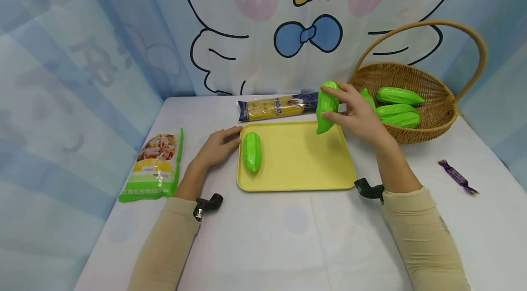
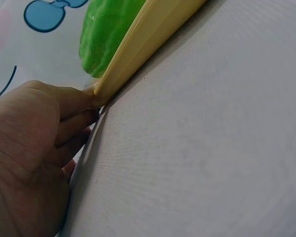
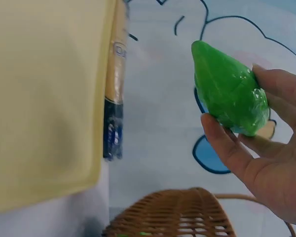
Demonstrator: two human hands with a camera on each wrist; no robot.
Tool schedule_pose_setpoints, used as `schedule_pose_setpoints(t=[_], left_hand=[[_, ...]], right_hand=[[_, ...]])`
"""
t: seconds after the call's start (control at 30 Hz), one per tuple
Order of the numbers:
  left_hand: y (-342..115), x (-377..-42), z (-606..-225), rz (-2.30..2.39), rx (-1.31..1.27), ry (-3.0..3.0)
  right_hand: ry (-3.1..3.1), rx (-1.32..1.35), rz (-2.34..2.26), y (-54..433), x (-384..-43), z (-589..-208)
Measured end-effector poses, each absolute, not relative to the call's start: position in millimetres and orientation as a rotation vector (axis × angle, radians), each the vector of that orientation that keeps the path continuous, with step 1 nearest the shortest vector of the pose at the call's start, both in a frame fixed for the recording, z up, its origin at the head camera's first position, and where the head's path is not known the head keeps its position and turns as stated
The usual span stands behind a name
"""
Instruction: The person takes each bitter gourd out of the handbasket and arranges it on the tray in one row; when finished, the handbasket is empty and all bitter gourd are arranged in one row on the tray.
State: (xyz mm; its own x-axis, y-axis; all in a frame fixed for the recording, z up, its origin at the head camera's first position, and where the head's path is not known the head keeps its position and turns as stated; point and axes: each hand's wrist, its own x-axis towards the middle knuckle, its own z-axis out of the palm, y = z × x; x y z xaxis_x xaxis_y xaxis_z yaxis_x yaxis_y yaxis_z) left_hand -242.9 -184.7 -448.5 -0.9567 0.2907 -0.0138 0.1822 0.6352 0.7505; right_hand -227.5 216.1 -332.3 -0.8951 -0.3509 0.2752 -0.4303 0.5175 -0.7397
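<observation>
My right hand (image 1: 357, 110) holds a bright green ridged bitter melon (image 1: 327, 108) between thumb and fingers, above the tray's far right corner. The right wrist view shows this bitter melon (image 3: 229, 91) with its pointed end away from the palm. My left hand (image 1: 218, 146) is at the far left corner of the yellow tray (image 1: 300, 163), and in the left wrist view its fingertips (image 2: 91, 96) touch the rim. Another bitter melon (image 1: 252, 152) lies lengthwise near the tray's left side.
Several more bitter melons (image 1: 397, 95) lie in a wicker basket (image 1: 432, 134) with a tall handle, at the back right. Behind the tray lies a long yellow-and-blue packet (image 1: 273, 107). A green food bag (image 1: 154, 165) is at left, a purple wrapped candy (image 1: 458, 175) at right.
</observation>
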Motion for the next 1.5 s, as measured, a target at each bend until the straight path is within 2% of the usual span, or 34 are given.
schedule_pose_setpoints(t=[0.93, 1.5], left_hand=[[-183.5, -243.9, -449.7, 1.224, 0.381, 2.711], [-184.7, -244.6, -451.2, 1.226, 0.388, 2.713]], right_hand=[[-2.940, 0.889, 1.422, 158.1, -231.0, -377.4], [-3.051, 1.011, 1.392, 129.1, -234.6, -383.1]])
